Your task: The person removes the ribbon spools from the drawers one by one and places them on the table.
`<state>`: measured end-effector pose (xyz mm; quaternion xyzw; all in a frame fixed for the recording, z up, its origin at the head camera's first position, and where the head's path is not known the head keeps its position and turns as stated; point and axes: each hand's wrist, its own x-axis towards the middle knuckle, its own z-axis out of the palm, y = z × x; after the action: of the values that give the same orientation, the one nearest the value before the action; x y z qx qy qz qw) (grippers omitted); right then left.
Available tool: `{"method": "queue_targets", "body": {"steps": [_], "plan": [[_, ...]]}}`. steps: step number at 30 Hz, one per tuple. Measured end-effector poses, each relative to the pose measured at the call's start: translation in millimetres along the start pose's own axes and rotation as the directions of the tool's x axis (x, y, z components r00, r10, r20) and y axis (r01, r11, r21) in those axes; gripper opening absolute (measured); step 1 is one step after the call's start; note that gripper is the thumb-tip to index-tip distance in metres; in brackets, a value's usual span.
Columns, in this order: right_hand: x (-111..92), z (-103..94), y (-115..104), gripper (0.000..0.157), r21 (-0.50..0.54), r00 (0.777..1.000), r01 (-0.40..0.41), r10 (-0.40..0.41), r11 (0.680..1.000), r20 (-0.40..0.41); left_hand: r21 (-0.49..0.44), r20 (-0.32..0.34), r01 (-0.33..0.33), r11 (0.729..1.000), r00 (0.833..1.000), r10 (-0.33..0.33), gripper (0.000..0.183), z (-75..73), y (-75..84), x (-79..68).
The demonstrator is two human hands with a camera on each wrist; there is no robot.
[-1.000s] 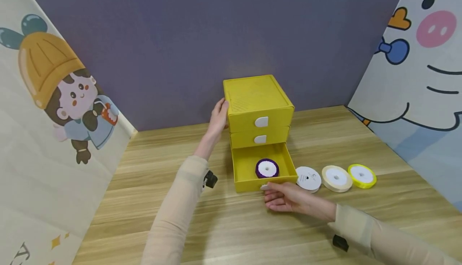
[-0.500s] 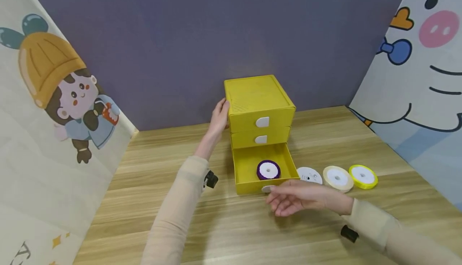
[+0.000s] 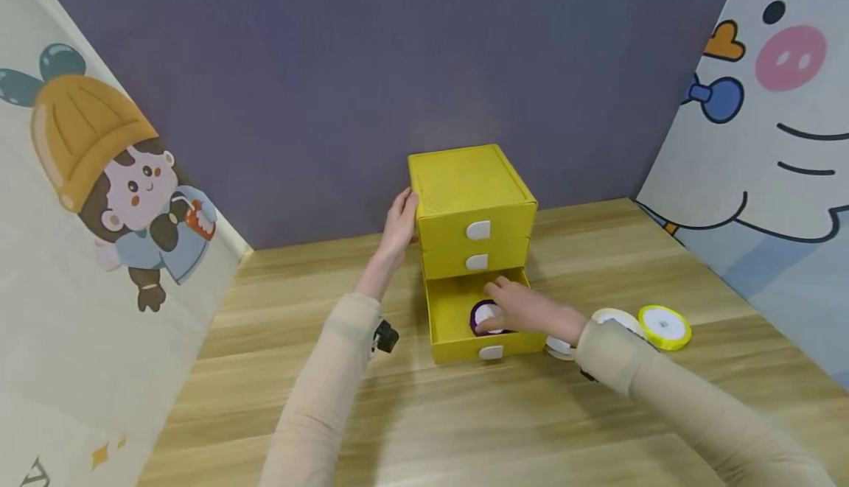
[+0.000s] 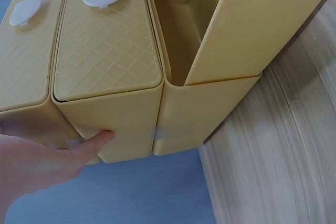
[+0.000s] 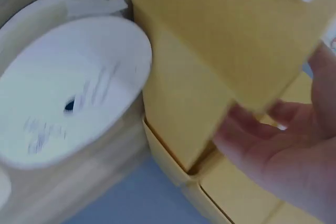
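Observation:
A yellow cabinet (image 3: 474,181) of three drawers stands against the back wall, its bottom drawer (image 3: 446,319) pulled out. My left hand (image 3: 400,223) rests on the cabinet's left side; in the left wrist view, one straight digit (image 4: 94,145) lies along that side. In the drawer is a purple ribbon spool (image 3: 487,313) with a white face. My right hand (image 3: 524,306) reaches over the drawer's right side, thumb over the spool and fingers past its far edge. In the right wrist view, the drawer wall (image 5: 181,98) hides the fingertips and spool.
Right of the drawer, a white spool (image 3: 559,347), a cream ribbon spool (image 3: 620,316) and a bright yellow ribbon spool (image 3: 665,326) lie on the wooden table (image 3: 298,398). My right forearm partly covers the nearer two. Panels with cartoon figures flank the table.
My right hand has left the bottom drawer's white pull tab and moved up and over into the drawer, above the purple spool. My left hand stays on the cabinet's side.

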<state>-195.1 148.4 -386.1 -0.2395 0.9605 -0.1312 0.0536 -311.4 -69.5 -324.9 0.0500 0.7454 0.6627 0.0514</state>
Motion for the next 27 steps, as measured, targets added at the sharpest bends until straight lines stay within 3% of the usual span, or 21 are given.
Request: {"method": "queue_targets", "body": {"steps": [3,9,18,27], "plan": [[9,9.8,0,0.067,-0.056,0.997,-0.049,0.052,0.997,0.056,-0.004,0.008,0.007,1.0,1.0,-0.007,0.059,0.2,-3.0,-1.5],[16,15.9,-2,0.054,-0.134,0.996,-0.046,0.056,0.99,0.071,-0.005,0.011,-0.016,1.0,1.0,0.016,0.059,0.4,-3.0,-2.0],[18,15.3,-5,0.049,-0.118,0.994,-0.07,0.08,0.991,0.079,-0.006,0.017,-0.027,1.0,0.999,0.027,0.06,0.0,-2.8,-1.4],[13,5.7,1,0.066,-0.086,1.0,-0.027,0.028,0.996,0.01,-0.007,0.008,-0.024,1.0,1.0,0.024,0.06,-1.1,-3.1,-0.8]]}}
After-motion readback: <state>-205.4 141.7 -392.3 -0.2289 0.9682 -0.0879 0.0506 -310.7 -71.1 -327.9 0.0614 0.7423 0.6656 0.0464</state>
